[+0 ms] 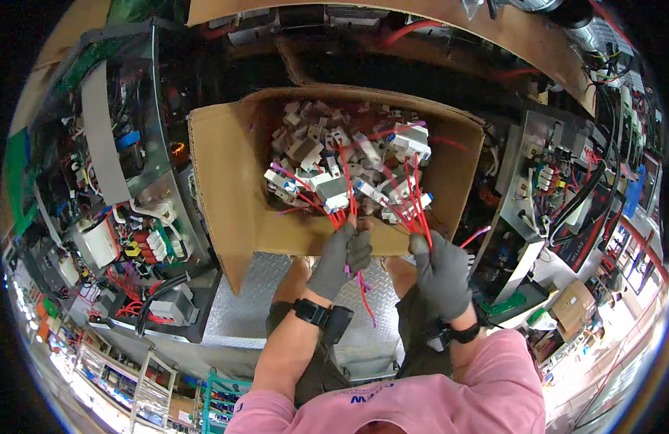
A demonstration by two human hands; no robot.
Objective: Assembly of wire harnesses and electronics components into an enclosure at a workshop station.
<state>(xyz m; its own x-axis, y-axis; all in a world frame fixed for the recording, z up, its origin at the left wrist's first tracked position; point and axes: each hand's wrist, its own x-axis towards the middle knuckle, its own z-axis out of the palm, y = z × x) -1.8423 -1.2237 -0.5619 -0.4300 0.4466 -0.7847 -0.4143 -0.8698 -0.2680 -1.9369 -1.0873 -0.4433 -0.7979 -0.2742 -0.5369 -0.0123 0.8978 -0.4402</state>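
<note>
My left hand (pixel 339 259), in a grey glove, is closed around a bundle of red wires (pixel 350 189). Their purple-tipped ends stick out below the fist, and white-and-grey electrical modules (pixel 333 191) lie by the upper ends. In its own grey glove, my right hand (pixel 443 276) grips another group of red wires (pixel 423 210), slightly blurred, with a loose purple-tipped end to its right. White modules (pixel 410 142) with blue parts are near these wires. Both hands are at the near edge of an open cardboard box (pixel 222 152) heaped with small white and grey module parts (pixel 305 119).
Metal-cased electronics (pixel 117 166) with boards and wiring stand left of the box. To the right is another opened unit (pixel 530 188) with cables. Patterned metal flooring (pixel 237 304) shows below the box, between and beside my legs. A cardboard sheet (pixel 493 29) spans the far side.
</note>
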